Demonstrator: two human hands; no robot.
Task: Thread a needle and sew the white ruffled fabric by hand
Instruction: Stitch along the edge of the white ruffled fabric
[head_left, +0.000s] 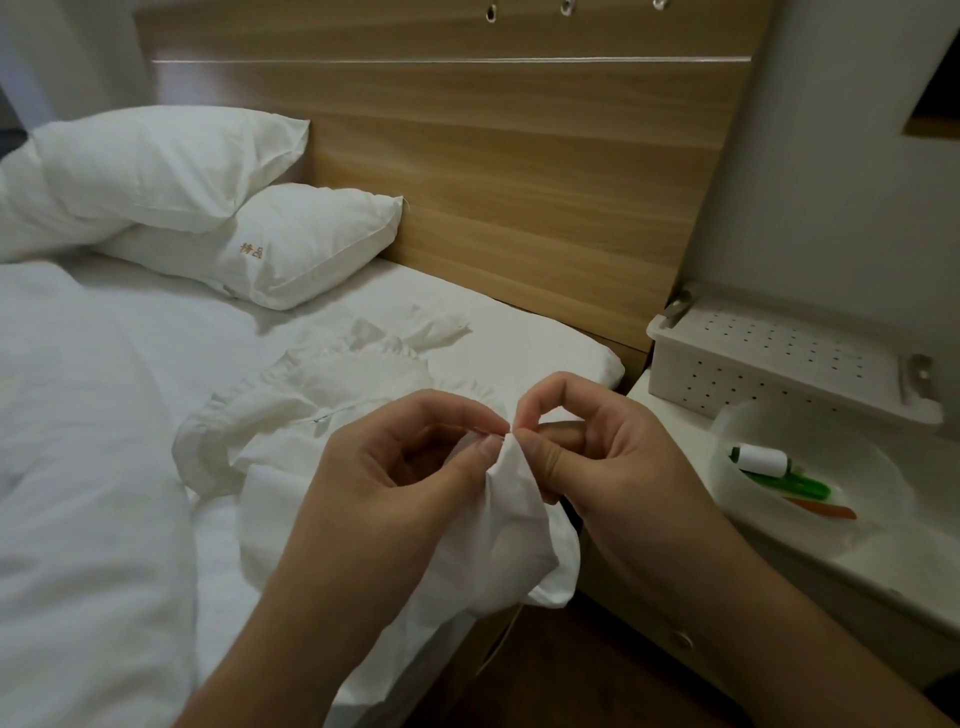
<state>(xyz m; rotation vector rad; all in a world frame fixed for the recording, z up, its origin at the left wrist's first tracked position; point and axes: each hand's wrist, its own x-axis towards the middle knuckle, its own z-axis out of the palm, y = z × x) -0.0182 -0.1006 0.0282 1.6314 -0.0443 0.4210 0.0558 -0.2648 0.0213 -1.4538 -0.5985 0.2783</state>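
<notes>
Two bare arms come in from the bottom edge, cut off below the elbows. The left hand (410, 467) has its thumb and first finger curled together, pinching a raised peak of the white ruffled fabric (332, 415). The right hand (597, 452) meets it at the same spot, with its thumb and first finger pinched at the tip of the cloth. A thin needle (491, 429) seems to sit between the two sets of fingertips, but it is very small and hard to make out. The other fingers of both hands are tucked under and partly hidden.

The fabric hangs down from the hands over the edge of the bed (519, 322), and the rest lies bunched on the sheet, its frilly edge curling round behind the hands. A thin thread (506, 631) hangs below the cloth, faint against the dark floor.

Two white pillows (218, 208) lean on the wooden headboard (519, 171).

To the right, on a white bedside table (831, 566), stands a clear bowl (821, 525). Inside it are a spool of white thread (761, 460), something green (789, 486) and something orange (826, 509), both blurred. Behind the bowl is a white box with little holes (769, 358).
</notes>
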